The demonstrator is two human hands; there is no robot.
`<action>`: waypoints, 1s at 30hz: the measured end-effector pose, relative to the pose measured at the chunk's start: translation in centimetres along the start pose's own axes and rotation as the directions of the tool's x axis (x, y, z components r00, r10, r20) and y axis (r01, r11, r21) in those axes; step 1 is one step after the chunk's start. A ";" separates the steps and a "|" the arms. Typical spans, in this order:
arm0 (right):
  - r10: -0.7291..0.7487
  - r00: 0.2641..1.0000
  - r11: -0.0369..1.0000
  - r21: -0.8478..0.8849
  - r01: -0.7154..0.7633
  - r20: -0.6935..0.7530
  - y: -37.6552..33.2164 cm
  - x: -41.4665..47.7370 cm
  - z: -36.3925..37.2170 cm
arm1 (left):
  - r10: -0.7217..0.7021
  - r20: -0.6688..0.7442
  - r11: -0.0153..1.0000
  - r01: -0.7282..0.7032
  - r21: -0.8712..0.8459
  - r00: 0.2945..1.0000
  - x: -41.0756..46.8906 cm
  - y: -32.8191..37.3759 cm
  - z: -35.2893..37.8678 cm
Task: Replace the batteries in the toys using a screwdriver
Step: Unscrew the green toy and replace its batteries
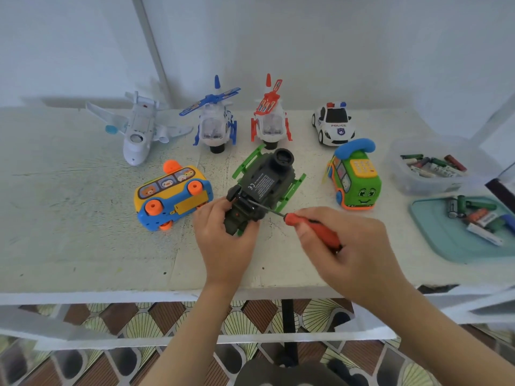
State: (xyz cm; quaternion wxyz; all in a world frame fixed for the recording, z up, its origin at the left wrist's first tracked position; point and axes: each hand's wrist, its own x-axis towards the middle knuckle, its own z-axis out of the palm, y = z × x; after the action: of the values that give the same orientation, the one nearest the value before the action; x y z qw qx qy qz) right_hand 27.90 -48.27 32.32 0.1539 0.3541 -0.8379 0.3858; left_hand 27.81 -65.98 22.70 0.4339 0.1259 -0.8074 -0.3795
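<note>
Seven plastic toys stand on the pale, scuffed worktop [83, 224]. In the back row are four: a white airplane [139, 132] lying belly-up at upper left, a blue-rotored helicopter [216, 121] and a red-rotored helicopter [270, 118] with clear rounded cabins, and a glossy white police car [333, 123]. In the front row are three. A yellow-and-blue bus [172, 193] with orange wheels is tipped on its side. A dark green helicopter [262, 185] with bright green skids lies overturned at the centre of the frame. To the right of it stands a green telephone bus [354, 179] with a blue handset on its roof.

The left hand [225, 240] grips the near end of the dark green helicopter, its fingers [211, 213] curled round the body. The right hand [354, 246] holds one screwdriver [309, 227]. Its fingers [326, 215] are wrapped narrowly round the smooth orange-red handle. The thin metal shaft slants up-left, and its tip meets the toy's matt underside, near the printed label.

At the right edge are two holders. One is a clear, rounded plastic tub [401, 179], the other a flat teal tray [446, 246] with rounded corners. Each carries a jumble of cylindrical batteries [434, 165], too heaped to count, in green, red, white and grey.
</note>
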 end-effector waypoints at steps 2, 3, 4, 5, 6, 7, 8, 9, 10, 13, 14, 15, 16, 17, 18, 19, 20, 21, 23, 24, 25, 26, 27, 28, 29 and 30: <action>0.089 0.995 0.988 0.127 -0.084 -0.036 0.1 0.5 -0.5 | 0.014 0.027 1.000 -0.014 -0.021 1.000 0.1 -0.2 -0.2; 0.119 0.991 0.982 0.156 -0.108 -0.065 0.2 0.8 -0.8 | 0.018 0.047 0.999 -0.017 -0.030 0.999 0.1 -0.3 -0.2; 0.147 0.984 0.975 0.184 -0.127 -0.097 0.3 1.1 -1.0 | 0.019 0.070 0.999 -0.016 -0.037 0.997 0.2 -0.3 -0.2; 0.172 0.977 0.966 0.217 -0.142 -0.124 0.3 1.3 -1.2 | 0.018 0.091 0.999 -0.015 -0.042 0.996 0.3 -0.4 -0.2; 0.185 0.972 0.957 0.250 -0.145 -0.144 0.2 1.6 -1.3 | 0.020 0.108 0.999 -0.015 -0.045 0.994 0.4 -0.4 -0.2; 0.183 0.969 0.953 0.273 -0.134 -0.164 0.2 1.8 -1.4 | 0.026 0.120 0.999 -0.020 -0.048 0.992 0.5 -0.4 -0.2; 0.173 0.967 0.952 0.284 -0.115 -0.188 0.1 2.0 -1.5 | 0.039 0.129 0.998 -0.033 -0.047 0.991 0.6 -0.5 -0.3; 0.157 0.964 0.956 0.279 -0.093 -0.215 0.0 2.2 -1.5 | 0.061 0.136 0.998 -0.056 -0.041 0.989 0.7 -0.6 -0.4; 0.137 0.962 0.963 0.261 -0.072 -0.238 -0.1 2.3 -1.6 | 0.086 0.140 0.996 -0.083 -0.032 0.986 0.9 -0.8 -0.6; 0.096 0.963 0.974 0.223 -0.039 -0.251 -0.1 2.6 -1.5 | 0.145 0.148 0.989 -0.146 -0.007 0.978 1.5 -1.5 -1.2; 0.101 0.963 0.970 0.240 -0.039 -0.250 -0.1 2.6 -1.4 | 0.165 0.150 0.986 -0.167 -0.004 0.975 1.7 -1.7 -1.3; 0.107 0.962 0.963 0.266 -0.038 -0.251 0.0 2.7 -1.3 | 0.185 0.153 0.983 -0.186 -0.009 0.971 1.8 -1.9 -1.4; 0.110 0.961 0.955 0.294 -0.032 -0.253 0.0 2.7 -1.1 | 0.198 0.156 0.980 -0.197 -0.025 0.968 1.8 -2.0 -1.4; 0.104 0.961 0.950 0.313 -0.019 -0.257 -0.1 2.7 -1.0 | 0.201 0.161 0.979 -0.196 -0.051 0.966 1.8 -2.1 -1.4; 0.091 0.961 0.945 0.327 -0.001 -0.260 -0.1 2.8 -0.8 | 0.198 0.168 0.979 -0.188 -0.078 0.966 1.8 -2.2 -1.4; 0.078 0.963 0.938 0.348 0.017 -0.258 -0.2 2.8 -0.6 | 0.192 0.174 0.979 -0.178 -0.098 0.966 1.7 -2.2 -1.3; 0.068 0.966 0.926 0.377 0.032 -0.248 -0.3 2.8 -0.5 | 0.188 0.180 0.979 -0.170 -0.110 0.966 1.6 -2.3 -1.3; 0.051 0.971 0.916 0.398 0.048 -0.235 -0.3 2.9 -0.4 | 0.186 0.183 0.979 -0.167 -0.118 0.965 1.5 -2.3 -1.3; 0.004 0.976 0.920 0.383 0.081 -0.217 -0.4 3.0 -0.1 | 0.184 0.180 0.978 -0.161 -0.134 0.966 1.5 -2.3 -1.3; -0.016 0.977 0.928 0.361 0.094 -0.213 -0.4 3.0 -0.1 | 0.180 0.176 0.978 -0.157 -0.139 0.968 1.5 -2.2 -1.4; -0.033 0.977 0.934 0.341 0.105 -0.212 -0.3 3.0 0.0 | 0.177 0.172 0.978 -0.154 -0.140 0.969 1.5 -2.2 -1.4; -0.046 0.976 0.939 0.324 0.115 -0.213 -0.3 3.0 0.1 | 0.176 0.170 0.978 -0.154 -0.138 0.970 1.5 -2.2 -1.4; -0.057 0.975 0.943 0.309 0.123 -0.214 -0.3 3.1 0.1 | 0.176 0.168 0.979 -0.155 -0.136 0.970 1.5 -2.2 -1.4; -0.066 0.974 0.947 0.293 0.129 -0.216 -0.3 3.1 0.2 | 0.177 0.167 0.979 -0.156 -0.134 0.970 1.5 -2.3 -1.3; -0.071 0.974 0.951 0.278 0.132 -0.217 -0.3 3.1 0.3 | 0.178 0.166 0.979 -0.156 -0.134 0.970 1.5 -2.4 -1.3; -0.075 0.973 0.954 0.268 0.134 -0.220 -0.2 3.2 0.4 | 0.179 0.166 0.978 -0.157 -0.136 0.970 1.5 -2.4 -1.3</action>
State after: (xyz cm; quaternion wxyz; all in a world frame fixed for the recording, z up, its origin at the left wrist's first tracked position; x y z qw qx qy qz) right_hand 25.85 -50.18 33.89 0.2089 0.3744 -0.7339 0.5268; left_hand 27.71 -69.06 22.29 0.3977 -0.0042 -0.8259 -0.3995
